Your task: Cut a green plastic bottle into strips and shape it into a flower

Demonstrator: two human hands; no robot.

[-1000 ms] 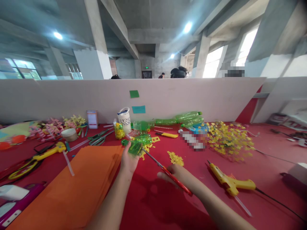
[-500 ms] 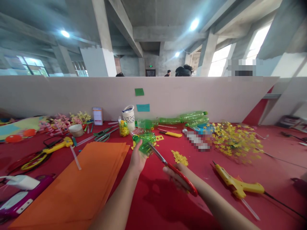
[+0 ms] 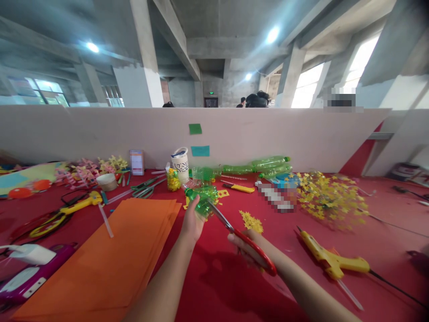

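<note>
My left hand [image 3: 194,222] grips a cut piece of green plastic bottle [image 3: 203,206], thumb on the near side and the other fingers mostly hidden behind it. In my right hand [image 3: 250,246] are red-handled scissors [image 3: 246,239], their blades pointing up and left. The blade tips meet the edge of the green piece; whether they cut into it I cannot tell. Behind the piece lie yellow paper scraps with star cutouts [image 3: 223,193]. A small heap of yellow stars [image 3: 251,221] rests just beyond my right hand.
Orange paper sheets [image 3: 100,255] lie at left, near a purple power strip [image 3: 36,273]. A yellow glue gun [image 3: 331,257] is at right, below a yellow star bunch [image 3: 328,197]. Green bottles [image 3: 271,163], a utility knife [image 3: 238,187] and a white cup [image 3: 180,163] are towards the partition [image 3: 268,129].
My hands, the scissors and the green bottle piece hold almost the same position. Beyond the partition, a person's head has shifted slightly right.
</note>
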